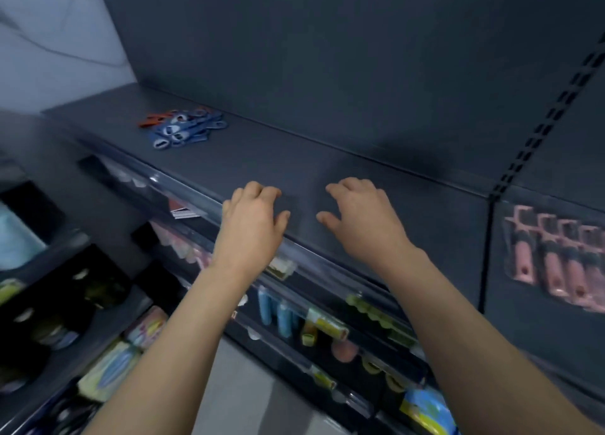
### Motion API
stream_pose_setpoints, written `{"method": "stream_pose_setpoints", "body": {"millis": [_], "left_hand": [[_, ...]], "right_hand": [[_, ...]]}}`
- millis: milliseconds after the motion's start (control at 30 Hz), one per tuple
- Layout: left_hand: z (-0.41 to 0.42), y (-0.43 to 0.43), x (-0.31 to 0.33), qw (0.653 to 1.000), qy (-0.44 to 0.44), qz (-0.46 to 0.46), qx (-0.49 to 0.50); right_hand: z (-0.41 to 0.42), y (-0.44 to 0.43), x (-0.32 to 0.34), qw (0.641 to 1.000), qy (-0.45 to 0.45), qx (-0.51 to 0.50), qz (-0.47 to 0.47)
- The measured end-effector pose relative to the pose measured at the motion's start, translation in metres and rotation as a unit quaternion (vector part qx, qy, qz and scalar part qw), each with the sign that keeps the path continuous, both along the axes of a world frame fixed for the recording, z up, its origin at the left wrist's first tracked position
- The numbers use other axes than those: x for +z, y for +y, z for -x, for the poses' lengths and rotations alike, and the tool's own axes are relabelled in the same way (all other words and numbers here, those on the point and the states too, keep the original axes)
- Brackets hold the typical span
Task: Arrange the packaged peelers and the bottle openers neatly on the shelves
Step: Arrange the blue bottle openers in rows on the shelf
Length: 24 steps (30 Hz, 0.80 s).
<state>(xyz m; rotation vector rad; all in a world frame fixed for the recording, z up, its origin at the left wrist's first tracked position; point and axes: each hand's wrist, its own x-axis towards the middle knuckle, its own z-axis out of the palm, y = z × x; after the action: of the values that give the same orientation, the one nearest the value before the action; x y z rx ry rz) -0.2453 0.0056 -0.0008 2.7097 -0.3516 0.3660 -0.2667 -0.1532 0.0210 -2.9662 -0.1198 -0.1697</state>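
Nearest the camera, blurred packaged goods (275, 313) are seen on the lower racks beneath two bare forearms. Above them, the left hand (252, 218) and the right hand (363, 215) are held a little apart over the front of a dark grey shelf (327, 159); their fingers are loosely curled and nothing is gripped. Pink packaged peelers (556, 261) are laid in a row on the neighbouring section to the right, beyond a slotted upright (537, 133). Farther back on the left, blue and orange bottle openers (183, 127) are heaped on the shelf. It is closed behind by a dark back panel (327, 58), with a pale wall (49, 42) at far left.
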Motion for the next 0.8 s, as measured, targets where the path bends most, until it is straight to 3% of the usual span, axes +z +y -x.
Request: {"method": "stream_pose_setpoints", "body": {"millis": [367, 800], "left_hand": [[-0.078, 0.148, 0.003, 0.999, 0.006, 0.006, 0.034], [-0.205, 0.188, -0.002, 0.995, 0.004, 0.012, 0.098]], "right_hand": [[-0.094, 0.147, 0.001, 0.999, 0.014, 0.029, -0.009], [-0.24, 0.187, -0.004, 0.996, 0.016, 0.09, -0.007]]}}
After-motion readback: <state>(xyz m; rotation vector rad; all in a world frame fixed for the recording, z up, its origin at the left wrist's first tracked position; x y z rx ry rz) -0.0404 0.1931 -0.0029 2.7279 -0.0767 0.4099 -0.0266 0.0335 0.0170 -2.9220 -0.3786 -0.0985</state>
